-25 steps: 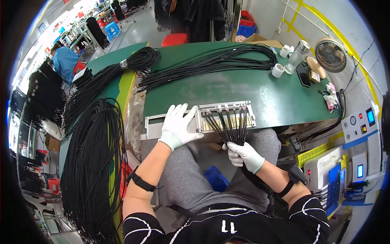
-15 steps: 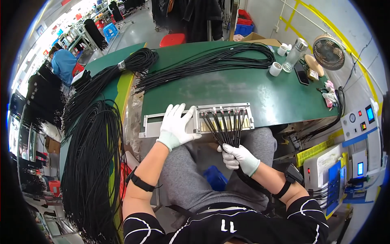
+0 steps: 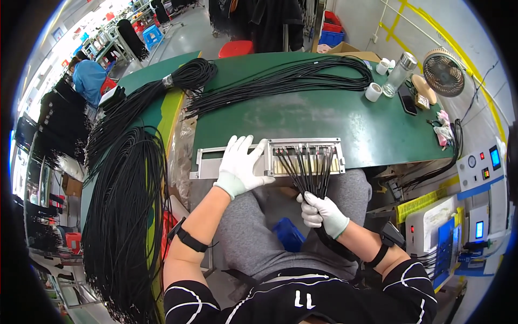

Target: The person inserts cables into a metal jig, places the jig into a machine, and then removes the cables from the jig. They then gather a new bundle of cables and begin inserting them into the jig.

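Note:
A white-gloved hand, my left hand (image 3: 237, 164), lies with fingers spread on the middle of a long metal fixture (image 3: 209, 167) at the green table's front edge. My right hand (image 3: 322, 211), also gloved in white, is closed around a bundle of black cables (image 3: 314, 181) just in front of that fixture. From my grip the cables fan out toward the fixture's right section, where their tips lie side by side over pale slots. Below the right hand the rest of the bundle hangs toward my lap. Individual cable tips are too small to make out fully.
Looped black cables (image 3: 291, 81) lie across the back of the table, with larger bundles (image 3: 127, 216) on the left. At the right stand a glass bottle (image 3: 398, 76), tape rolls (image 3: 373, 92), a phone (image 3: 407, 101) and a fan (image 3: 443, 72). Machines with lit displays (image 3: 479, 168) stand nearer me.
The whole view has shifted slightly, so the table and its things appear a little farther right. Both hands keep their hold and place on the cables and fixture.

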Motion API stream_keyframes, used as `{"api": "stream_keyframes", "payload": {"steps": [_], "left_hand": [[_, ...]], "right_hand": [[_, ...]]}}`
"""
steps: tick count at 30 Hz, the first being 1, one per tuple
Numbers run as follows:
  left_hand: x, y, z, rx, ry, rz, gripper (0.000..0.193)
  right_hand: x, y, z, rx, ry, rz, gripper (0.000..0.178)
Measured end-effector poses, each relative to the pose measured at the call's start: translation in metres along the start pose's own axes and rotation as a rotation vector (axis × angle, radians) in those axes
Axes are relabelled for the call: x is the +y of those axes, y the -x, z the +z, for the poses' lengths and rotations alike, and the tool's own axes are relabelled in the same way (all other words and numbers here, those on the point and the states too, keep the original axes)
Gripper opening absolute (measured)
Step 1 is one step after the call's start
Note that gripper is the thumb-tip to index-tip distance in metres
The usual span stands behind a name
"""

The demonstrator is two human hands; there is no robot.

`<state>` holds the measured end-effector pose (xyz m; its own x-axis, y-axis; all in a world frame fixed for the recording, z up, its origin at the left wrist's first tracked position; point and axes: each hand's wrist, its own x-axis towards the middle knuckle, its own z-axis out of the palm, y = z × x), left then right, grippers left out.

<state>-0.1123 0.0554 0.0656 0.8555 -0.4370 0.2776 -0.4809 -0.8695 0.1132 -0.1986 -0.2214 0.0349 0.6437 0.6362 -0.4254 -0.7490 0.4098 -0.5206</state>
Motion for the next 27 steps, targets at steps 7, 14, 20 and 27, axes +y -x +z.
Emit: {"api": "stream_keyframes", "payload": {"steps": [7,14,20,27], "left_hand": [[-0.004,0.001,0.004,-0.020,-0.006,-0.042,0.105],[0.042,0.004,-0.015,-0.186,0.524,0.238,0.101],[0.138,0.003,-0.030,-0.368,2.137,-0.062,0.052],[0.022,-0.031,-0.087,0.509,2.418,-0.622,0.039]], "right_hand": [[0.023,0.044,0.007,-0.125,0.284,0.090,0.033],[-0.037,0.080,0.017,-0.094,0.380,-0.040,0.035],[-0.041,0.064,0.030,-0.276,0.611,0.092,0.034],[-0.097,0.098,-0.046,0.282,1.921,-0.438,0.038]]}}
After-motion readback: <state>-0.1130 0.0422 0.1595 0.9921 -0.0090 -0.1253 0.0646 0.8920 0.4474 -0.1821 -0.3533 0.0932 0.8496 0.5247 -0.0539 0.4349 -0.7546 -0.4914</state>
